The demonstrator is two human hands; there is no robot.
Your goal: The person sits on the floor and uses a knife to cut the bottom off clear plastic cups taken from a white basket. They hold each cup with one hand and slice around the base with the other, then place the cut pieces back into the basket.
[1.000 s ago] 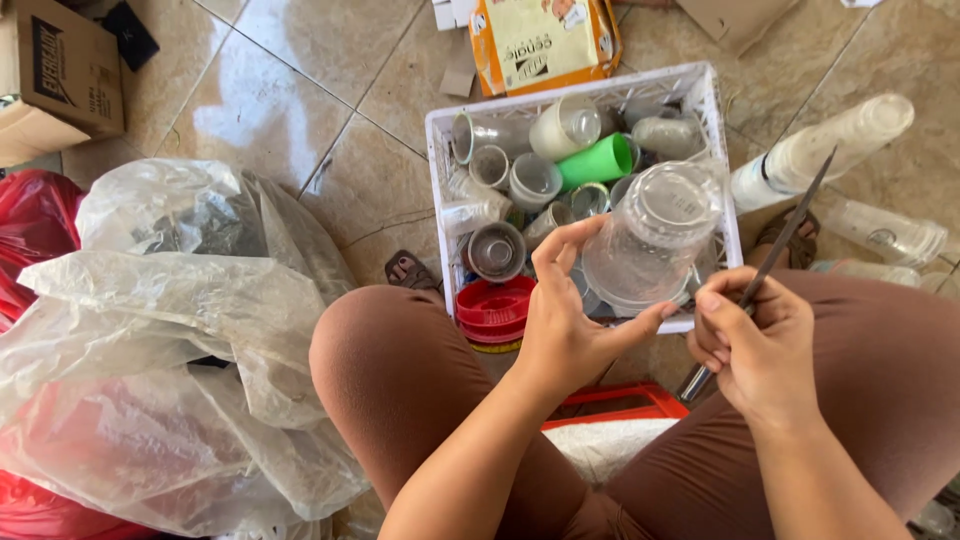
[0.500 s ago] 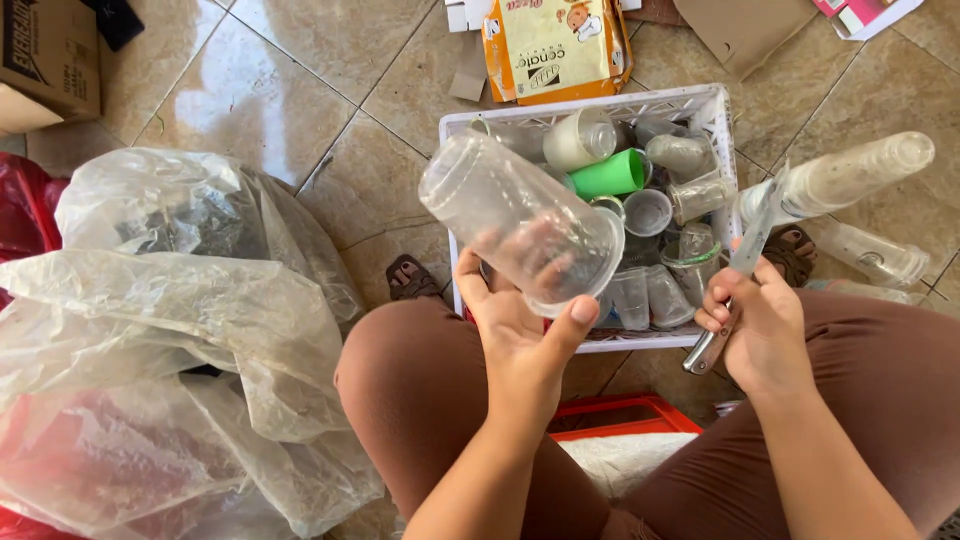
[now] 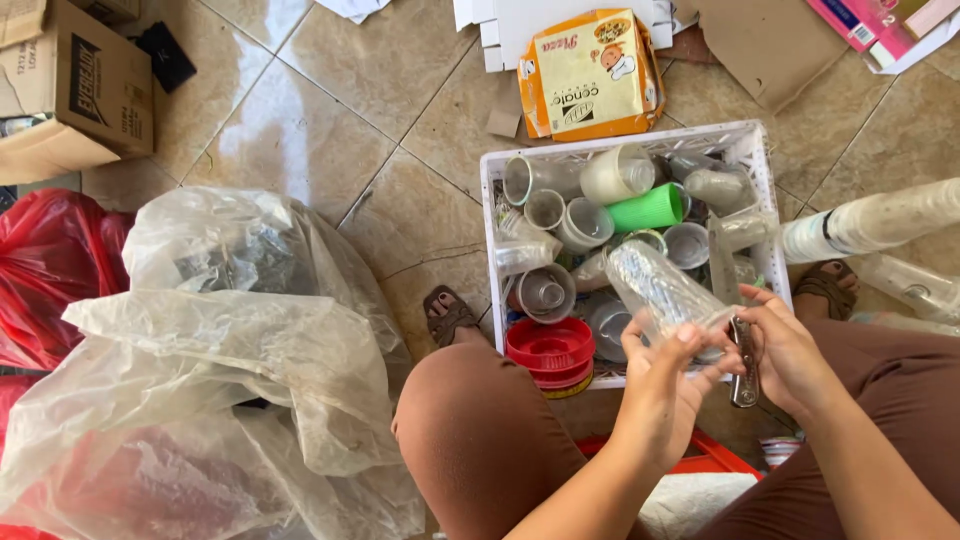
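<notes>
On the tiled floor (image 3: 330,120) by a white crate (image 3: 745,150), the left hand (image 3: 665,385) grips a clear bottle (image 3: 655,290); the right hand (image 3: 790,350) clasps a metal tool (image 3: 743,375).

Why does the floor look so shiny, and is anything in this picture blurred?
In the head view, daylight glares off the glossy floor tiles; the clear jar between the left hand and right hand is slightly smeared, while the white crate stays sharp.

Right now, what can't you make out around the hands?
Head view only:
- Clear plastic jar: its base is hidden by the left hand.
- Metal tool: its grip is covered by the right hand.
- Clear bottle: cut off by the right edge.
</notes>
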